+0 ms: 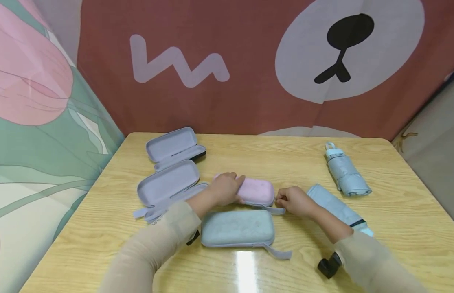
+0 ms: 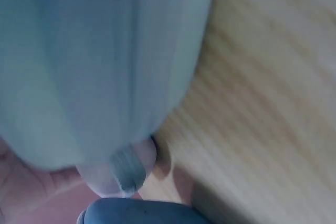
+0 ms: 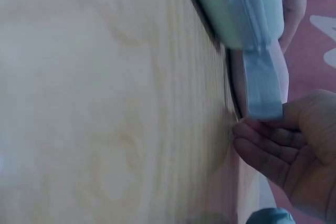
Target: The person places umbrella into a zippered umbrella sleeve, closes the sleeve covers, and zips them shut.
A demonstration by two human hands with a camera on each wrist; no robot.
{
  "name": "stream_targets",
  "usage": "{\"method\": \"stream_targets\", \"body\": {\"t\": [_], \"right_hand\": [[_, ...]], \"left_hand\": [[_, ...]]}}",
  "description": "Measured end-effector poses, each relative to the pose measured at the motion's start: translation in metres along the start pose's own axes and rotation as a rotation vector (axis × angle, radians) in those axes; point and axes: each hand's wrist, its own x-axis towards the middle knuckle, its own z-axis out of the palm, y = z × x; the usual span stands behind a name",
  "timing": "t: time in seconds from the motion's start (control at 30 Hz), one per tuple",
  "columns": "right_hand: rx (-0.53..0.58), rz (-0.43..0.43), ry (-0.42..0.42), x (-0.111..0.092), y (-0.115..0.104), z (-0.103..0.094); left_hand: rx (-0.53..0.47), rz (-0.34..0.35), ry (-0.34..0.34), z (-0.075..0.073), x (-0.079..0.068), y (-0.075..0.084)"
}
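A pink zip case [image 1: 257, 191] lies closed on the table, a grey strap at its right end. My left hand [image 1: 227, 189] grips its left part from above, thumb at the front edge. At the case's right end, my right hand [image 1: 295, 201] pinches at the zipper pull, with finger and thumb brought together. The pull itself is mostly hidden by the fingertips. Just in front lies a closed pale green case [image 1: 237, 228], its grey strap reaching right. That strap [image 3: 262, 85] partly covers the right fingertips in the right wrist view.
To the left, two grey-lined cases stand open, one nearer [image 1: 168, 183] and one farther [image 1: 172, 144]. Two folded light blue umbrellas lie at right, one behind [image 1: 345, 173] and one beside the right forearm [image 1: 336, 205]. A printed cloth [image 1: 248, 110] hangs behind the table.
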Motion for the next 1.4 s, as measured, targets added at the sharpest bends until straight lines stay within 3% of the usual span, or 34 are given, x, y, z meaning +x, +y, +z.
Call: {"method": "stream_targets", "body": {"t": [0.13,0.37,0.6,0.83,1.23,1.4], "right_hand": [[-0.053,-0.024,0.039,-0.004,-0.005,0.005],[-0.125,0.037,0.058,-0.006,-0.023,0.011],[-0.122,-0.054,0.064,-0.007,-0.032,0.022],[-0.124,-0.063,0.113,-0.008,-0.032,0.024],[-0.081,-0.013,0.071,-0.009,-0.030,0.022],[-0.069,-0.022,0.025,-0.009,-0.030,0.019]], "left_hand": [[0.031,-0.016,0.031,0.003,-0.002,0.004],[0.007,-0.043,0.058,0.004,-0.006,0.007],[0.011,-0.055,0.062,0.005,-0.008,0.007],[0.051,-0.042,0.098,0.005,-0.008,0.008],[0.067,-0.040,0.106,0.010,-0.006,0.006],[-0.041,-0.038,0.051,0.009,-0.011,0.004]]}}
